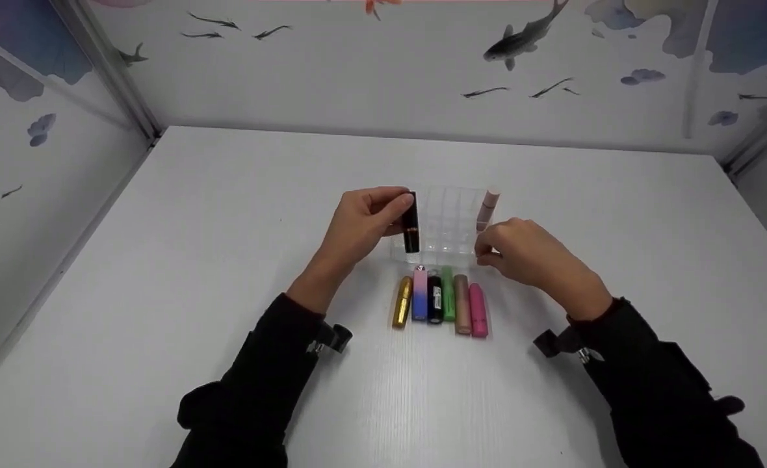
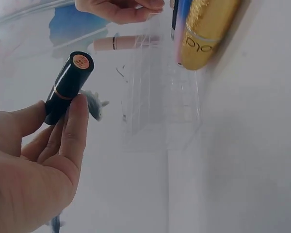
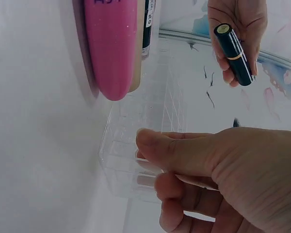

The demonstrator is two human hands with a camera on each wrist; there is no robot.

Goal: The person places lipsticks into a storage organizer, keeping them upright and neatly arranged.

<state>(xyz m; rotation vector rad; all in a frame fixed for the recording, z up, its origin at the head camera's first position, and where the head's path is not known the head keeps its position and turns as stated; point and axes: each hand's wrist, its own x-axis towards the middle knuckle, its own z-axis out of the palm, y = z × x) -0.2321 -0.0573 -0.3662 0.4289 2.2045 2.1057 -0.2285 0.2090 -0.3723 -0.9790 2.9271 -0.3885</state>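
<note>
A black lipstick [image 1: 411,224] with a gold band is pinched between the thumb and fingers of my left hand [image 1: 363,221]. It is upright, slightly tilted, above the left side of a clear divided organizer [image 1: 445,224]. Its round end label [image 2: 81,61] faces the left wrist camera. My right hand [image 1: 530,253] grips the organizer's front right edge with thumb and fingers; in the right wrist view, the thumb [image 3: 179,150] overlaps the clear wall. A pale pink lipstick tube [image 1: 487,207] leans in the organizer's right compartment, beside the right hand.
In front of the organizer lie several tubes in a row: gold [image 1: 402,302], pink-blue [image 1: 420,296], black [image 1: 435,299], green [image 1: 448,294], tan [image 1: 462,305] and bright pink [image 1: 479,311]. Printed panels [image 1: 357,78] border the white table [image 1: 227,195].
</note>
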